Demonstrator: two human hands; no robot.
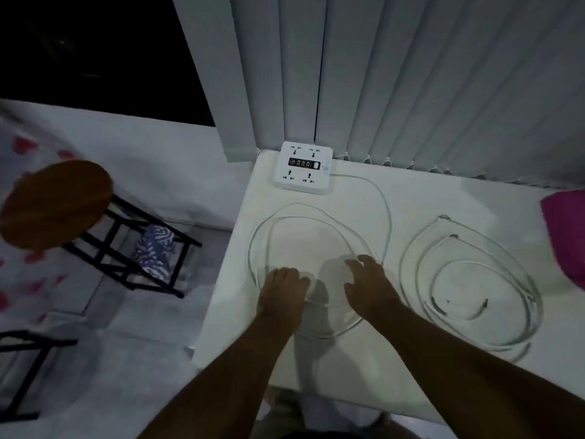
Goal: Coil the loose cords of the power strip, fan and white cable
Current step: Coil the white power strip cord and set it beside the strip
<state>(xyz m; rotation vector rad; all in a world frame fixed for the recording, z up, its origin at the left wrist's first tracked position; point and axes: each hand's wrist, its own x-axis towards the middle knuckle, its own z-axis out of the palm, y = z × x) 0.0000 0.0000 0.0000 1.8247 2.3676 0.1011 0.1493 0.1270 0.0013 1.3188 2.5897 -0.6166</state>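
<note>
Near the table's (411, 198) front-left edge, left hand (281, 296) and right hand (370, 286) spread flat on looped cord (316, 217)

- The light is dim and bluish, so the picture is a little blurred.
- A white table (395, 369) fills the lower right part of the view.
- Behind the table hang grey vertical blinds (411, 74), and their lower ends reach the far edge of the table.
- To the left of the blinds, a window (95, 52) looks black.
- On the left stands a stool (57, 202) with a round wooden seat and black legs.
- A patterned blue cloth (153, 251) lies under the stool.
- The floor (126, 359) is pale grey.
</note>
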